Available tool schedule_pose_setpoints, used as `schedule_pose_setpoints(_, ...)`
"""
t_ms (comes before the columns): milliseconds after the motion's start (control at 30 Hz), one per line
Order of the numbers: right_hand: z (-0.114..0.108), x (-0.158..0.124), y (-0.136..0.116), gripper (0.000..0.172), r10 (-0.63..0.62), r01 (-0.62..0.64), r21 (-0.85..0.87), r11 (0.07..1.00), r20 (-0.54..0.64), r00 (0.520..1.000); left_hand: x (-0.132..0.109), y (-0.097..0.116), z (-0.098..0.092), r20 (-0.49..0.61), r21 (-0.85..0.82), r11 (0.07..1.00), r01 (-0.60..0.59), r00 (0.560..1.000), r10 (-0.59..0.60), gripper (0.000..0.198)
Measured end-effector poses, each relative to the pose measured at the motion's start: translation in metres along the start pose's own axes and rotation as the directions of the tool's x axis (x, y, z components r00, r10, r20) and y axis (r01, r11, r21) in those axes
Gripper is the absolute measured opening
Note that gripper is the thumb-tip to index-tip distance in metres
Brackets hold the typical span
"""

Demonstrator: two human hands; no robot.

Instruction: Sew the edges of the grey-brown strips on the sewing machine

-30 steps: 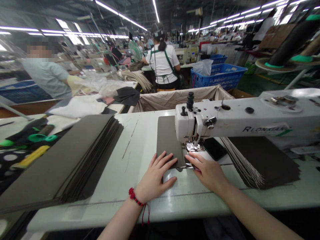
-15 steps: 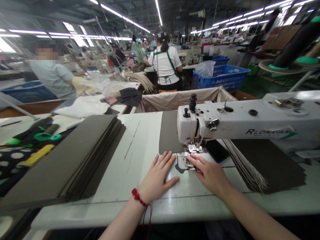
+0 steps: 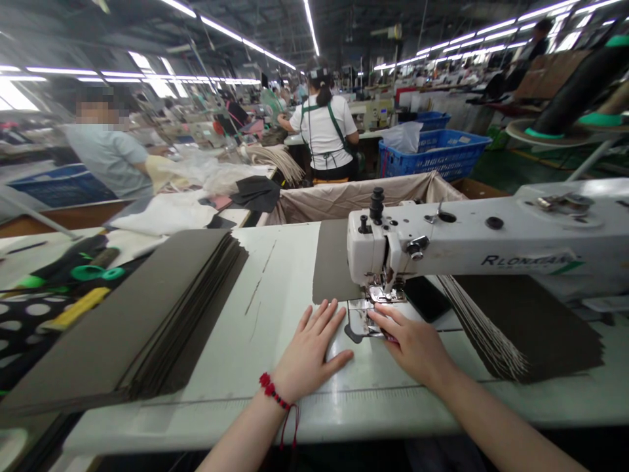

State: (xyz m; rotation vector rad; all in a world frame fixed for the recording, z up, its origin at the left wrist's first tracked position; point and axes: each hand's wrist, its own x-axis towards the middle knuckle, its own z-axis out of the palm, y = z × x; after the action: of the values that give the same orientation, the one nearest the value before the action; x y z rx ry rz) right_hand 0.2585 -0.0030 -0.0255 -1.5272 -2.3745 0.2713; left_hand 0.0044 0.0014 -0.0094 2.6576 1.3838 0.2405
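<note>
My left hand (image 3: pixel 312 347) lies flat on the pale table, fingers spread. Its fingertips touch the near edge of a dark grey-brown fabric panel (image 3: pixel 334 262), which runs under the head of a white sewing machine (image 3: pixel 472 239). My right hand (image 3: pixel 415 341) is beside the metal needle plate (image 3: pixel 361 318), its index finger stretched toward the presser foot (image 3: pixel 386 293). Under its curled fingers shows a small reddish thing with a metal tip, mostly hidden; I cannot tell its kind.
A stack of grey-brown panels (image 3: pixel 132 314) lies at left, beside yellow and green items. To the right are more panels (image 3: pixel 531 321) with pale edges, and a dark phone (image 3: pixel 426 298) behind the needle area. A cloth-lined bin (image 3: pixel 339 196) stands beyond the table; co-workers sit farther off.
Both hands and the fabric panel keep their places. The view has shifted very slightly, and the co-worker at the left appears a little farther right.
</note>
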Motion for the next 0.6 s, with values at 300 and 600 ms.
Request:
schedule_pose_setpoints(300,-0.0015,-0.0005,-0.0003,0.061,0.012,-0.012,0.015,1.0,-0.001,1.0,-0.0001,-0.0002,0.0017,-0.016,-0.02,1.0,0.001,1.0,-0.001,0.073)
schedule_pose_setpoints(600,-0.0019,-0.0003,-0.002,0.056,0.014,-0.013,0.029,0.999,-0.018,1.0,0.0066,-0.0059,-0.0058,0.012,-0.097,0.995,0.019,1.0,-0.018,0.072)
